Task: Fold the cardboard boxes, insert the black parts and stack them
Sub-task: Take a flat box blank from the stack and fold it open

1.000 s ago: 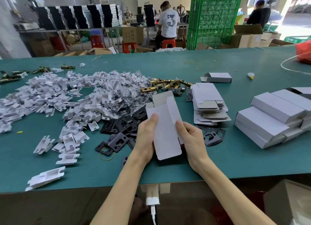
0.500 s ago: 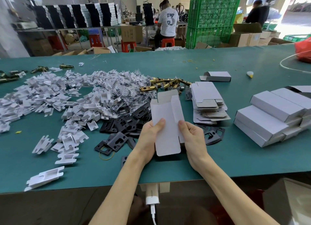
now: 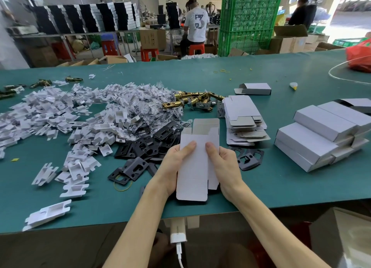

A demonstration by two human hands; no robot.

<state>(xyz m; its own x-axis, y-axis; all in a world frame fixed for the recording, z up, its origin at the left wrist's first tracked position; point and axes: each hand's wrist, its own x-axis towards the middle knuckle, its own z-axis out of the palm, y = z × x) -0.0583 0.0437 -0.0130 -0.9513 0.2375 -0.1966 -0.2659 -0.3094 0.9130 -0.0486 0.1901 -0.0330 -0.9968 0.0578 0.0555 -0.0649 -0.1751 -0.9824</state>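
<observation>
I hold a white cardboard box blank above the green table, near its front edge. My left hand grips its left side and my right hand its right side, both thumbs on its top face. The far flaps stand open and the blank is partly opened into a sleeve. Black metal plates lie in a heap just left of my hands, and more black plates lie to the right. A stack of flat box blanks sits behind my right hand. Folded white boxes are stacked at the right.
A large pile of white plastic inserts covers the table's left half. Gold latch parts lie behind the blanks, with one folded box further back. A red bag sits far right. People work at benches behind the table.
The blank has turned from tilted left to pointing straight away from me, and it has begun to open up. Both hands shifted slightly with it.
</observation>
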